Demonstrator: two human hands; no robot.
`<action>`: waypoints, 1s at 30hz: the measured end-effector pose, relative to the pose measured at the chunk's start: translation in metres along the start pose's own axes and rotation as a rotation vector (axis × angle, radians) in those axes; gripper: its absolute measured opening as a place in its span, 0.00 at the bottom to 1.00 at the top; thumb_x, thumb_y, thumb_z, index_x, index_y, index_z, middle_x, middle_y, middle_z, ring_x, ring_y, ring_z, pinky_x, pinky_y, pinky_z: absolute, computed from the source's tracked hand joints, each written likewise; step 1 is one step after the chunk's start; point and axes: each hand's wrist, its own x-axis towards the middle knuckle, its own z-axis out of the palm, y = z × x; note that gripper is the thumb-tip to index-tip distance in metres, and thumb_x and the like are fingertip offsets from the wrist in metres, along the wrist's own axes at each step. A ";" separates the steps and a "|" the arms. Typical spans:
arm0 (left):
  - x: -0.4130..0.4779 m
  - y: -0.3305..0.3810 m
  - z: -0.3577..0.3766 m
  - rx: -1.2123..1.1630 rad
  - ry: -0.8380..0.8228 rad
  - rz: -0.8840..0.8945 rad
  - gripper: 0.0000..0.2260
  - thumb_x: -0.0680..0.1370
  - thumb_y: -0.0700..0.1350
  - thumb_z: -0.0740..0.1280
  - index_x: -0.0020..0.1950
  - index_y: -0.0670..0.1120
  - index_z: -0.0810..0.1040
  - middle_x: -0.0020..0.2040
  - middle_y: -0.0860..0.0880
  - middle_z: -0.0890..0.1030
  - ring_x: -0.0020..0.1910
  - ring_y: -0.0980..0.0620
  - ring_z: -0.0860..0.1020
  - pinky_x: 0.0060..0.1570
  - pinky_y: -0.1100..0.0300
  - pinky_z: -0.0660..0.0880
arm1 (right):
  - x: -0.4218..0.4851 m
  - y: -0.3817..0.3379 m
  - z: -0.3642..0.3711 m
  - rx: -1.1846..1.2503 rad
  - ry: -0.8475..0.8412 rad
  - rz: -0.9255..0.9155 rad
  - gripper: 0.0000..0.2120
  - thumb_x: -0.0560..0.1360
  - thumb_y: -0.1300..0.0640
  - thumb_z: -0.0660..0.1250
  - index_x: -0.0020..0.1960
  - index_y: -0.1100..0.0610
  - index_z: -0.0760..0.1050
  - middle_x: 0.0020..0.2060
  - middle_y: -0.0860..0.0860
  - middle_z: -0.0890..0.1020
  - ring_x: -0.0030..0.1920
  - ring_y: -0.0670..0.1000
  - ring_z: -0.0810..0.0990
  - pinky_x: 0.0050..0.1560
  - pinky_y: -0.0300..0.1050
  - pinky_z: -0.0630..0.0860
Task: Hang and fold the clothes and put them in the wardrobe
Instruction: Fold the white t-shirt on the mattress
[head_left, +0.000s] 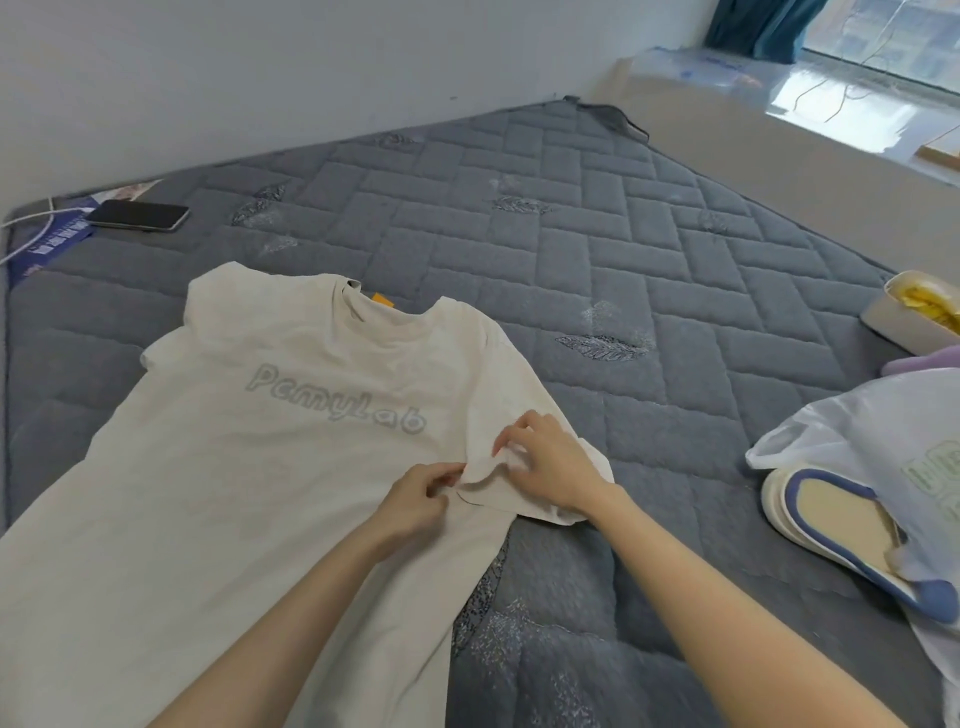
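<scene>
Left hand (421, 493) pinches, and right hand (550, 467) grips with bent fingers, one sleeve of the single cream T-shirt (249, 467), spread flat toward 8 o'clock on the mattress (571, 234); open quilt from 12 to 2 o'clock; one phone (137, 215) at 10 o'clock; one slipper (841, 525) and one plastic bag (857, 431) at 3 o'clock

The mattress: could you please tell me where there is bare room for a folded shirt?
The widest bare patch is the mattress beyond the T-shirt, between the phone and the white container. A smaller one lies between the T-shirt and the plastic bag. The right edge is crowded: bag, slipper, container.
</scene>
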 end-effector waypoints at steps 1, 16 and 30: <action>0.001 0.001 -0.001 0.024 -0.002 -0.004 0.23 0.74 0.28 0.57 0.65 0.46 0.76 0.58 0.44 0.78 0.50 0.53 0.73 0.56 0.60 0.68 | 0.000 0.001 -0.004 0.018 0.105 0.045 0.11 0.76 0.56 0.62 0.58 0.49 0.75 0.54 0.50 0.72 0.56 0.53 0.71 0.51 0.48 0.70; 0.062 0.052 0.019 0.507 -0.104 0.108 0.22 0.80 0.46 0.59 0.73 0.57 0.64 0.74 0.48 0.62 0.74 0.46 0.56 0.72 0.52 0.55 | 0.024 0.093 -0.080 1.080 0.864 1.019 0.18 0.77 0.67 0.54 0.54 0.55 0.80 0.54 0.58 0.81 0.48 0.57 0.78 0.51 0.49 0.76; 0.033 0.050 0.062 0.659 -0.134 0.227 0.24 0.70 0.54 0.71 0.63 0.53 0.69 0.57 0.52 0.69 0.59 0.50 0.68 0.57 0.53 0.69 | 0.000 0.091 -0.024 0.716 0.418 0.832 0.26 0.69 0.38 0.69 0.58 0.56 0.74 0.55 0.53 0.78 0.58 0.58 0.74 0.61 0.55 0.72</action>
